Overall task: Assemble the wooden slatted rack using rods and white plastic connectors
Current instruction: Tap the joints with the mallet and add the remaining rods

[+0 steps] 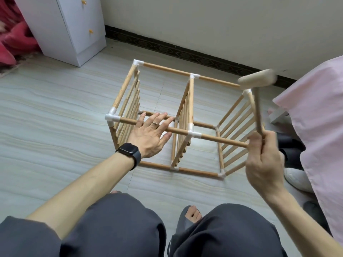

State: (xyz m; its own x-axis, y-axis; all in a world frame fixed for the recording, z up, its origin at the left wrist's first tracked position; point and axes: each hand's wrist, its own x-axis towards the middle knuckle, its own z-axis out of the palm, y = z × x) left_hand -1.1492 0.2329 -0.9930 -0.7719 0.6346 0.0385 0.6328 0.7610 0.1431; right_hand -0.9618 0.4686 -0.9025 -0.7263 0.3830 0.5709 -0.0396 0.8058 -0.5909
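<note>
The fingers (156, 118) of the left hand (151, 134) lie straight and spread wide, palm down across the near top rod (176, 130) of the rack (191, 104). The thumb is on the near side of the rod, and the hand grips nothing. A ring sits on one finger and a dark watch (129, 152) is on the wrist.

The fingers (255, 139) of the right hand (263, 160) are curled tight round the handle of a wooden mallet (257, 79). Its blurred head stands at 12 o'clock from that hand, just above the rack's far right corner. The right end of the near rod runs behind this hand, so its joint cannot be seen.

The rack stands on the pale floor (55, 101) in the middle of the view. Its three slatted panels are upright, one at 9 o'clock, one in the middle and one at 3 o'clock, joined by rods through white connectors (194, 134). A white cabinet (74, 30) is at 10 o'clock from the rack, and a pink sheet (315, 108) at 3 o'clock.
</note>
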